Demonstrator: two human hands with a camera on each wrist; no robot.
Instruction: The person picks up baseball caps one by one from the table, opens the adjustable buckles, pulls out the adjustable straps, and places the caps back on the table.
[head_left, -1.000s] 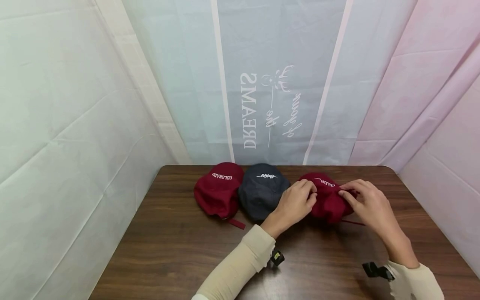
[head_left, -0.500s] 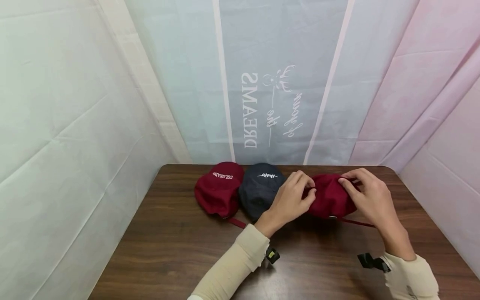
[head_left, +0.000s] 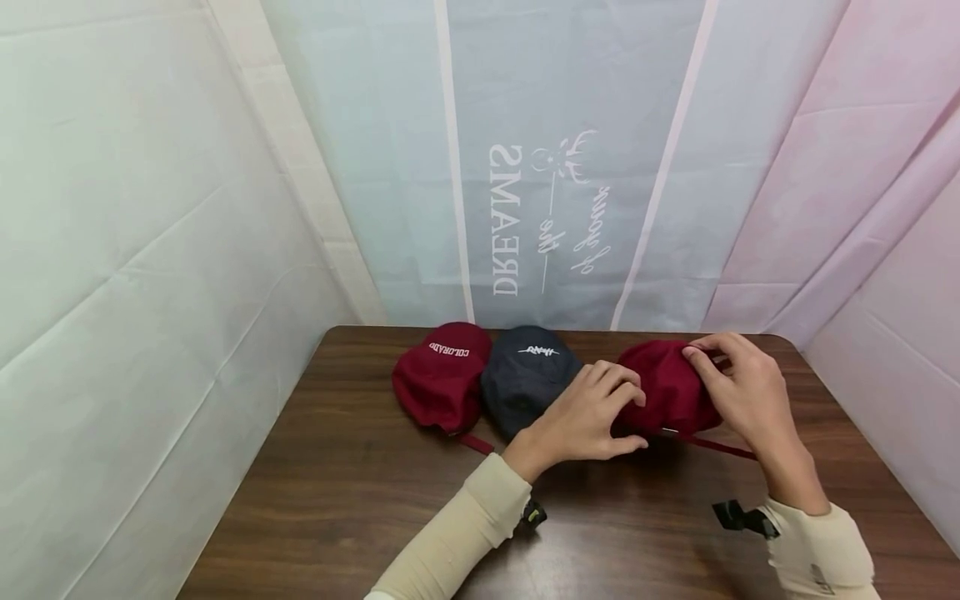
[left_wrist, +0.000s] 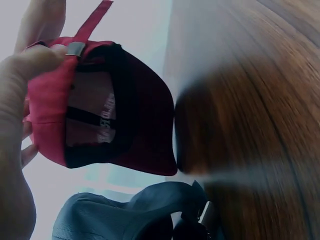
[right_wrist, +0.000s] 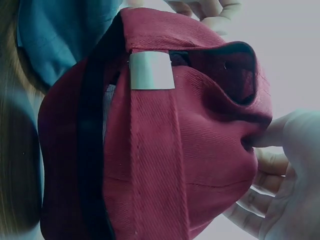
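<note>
My right hand pinches the crown of a maroon baseball cap, its thumb denting the fabric in the right wrist view. The cap's open back faces me; its silver buckle and loose strap hang toward the right. On the cap's left side, my left hand has its fingertips at the crown and its thumb spread apart, near the buckle. Down in the left wrist view, the brim is close over the tabletop. White lettering shows through inside the cap.
Left of the held cap sits a dark grey cap with white script. Beside it stands another maroon cap lettered COLORADO, its strap trailing forward. All are near the back edge of the wooden table, against a printed curtain.
The right-hand maroon cap has turned so its lettering no longer faces up and its buckle shows at the front. My left thumb has spread away from the fingers.
</note>
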